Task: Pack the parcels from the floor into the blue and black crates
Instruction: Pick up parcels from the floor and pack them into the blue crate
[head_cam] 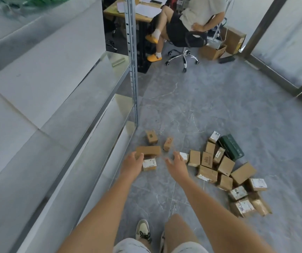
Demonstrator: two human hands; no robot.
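Grey marbled floor tile (210, 106) fills the scene, with a metal shelving unit (132, 70) running along the 9 o'clock side and a glazed partition frame (266, 21) at 2 o'clock.

Both arms extend forward and down. The left hand (132, 162) hangs with fingers loosely curved, its fingertips in front of a plain brown parcel (149, 150); contact cannot be confirmed. A white-labelled parcel (149, 164) sits just beside that hand, at its 3 o'clock. The right hand (177, 164) is spread wide, fingers apart, holding nothing, close to another labelled parcel (184, 156).

Two small brown parcels stand at 12 o'clock of the hands: one with a dark label (151, 136), one tilted (168, 143). The main heap of parcels (225, 172) lies at 3 to 4 o'clock, boxes touching and overlapping, with a dark green box (231, 147) at its far edge.

At 12 o'clock, well apart, a seated person (192, 15) occupies a swivel chair (184, 46) beside a wooden desk (121, 13). Open cardboard cartons (219, 46) stand beyond the chair.
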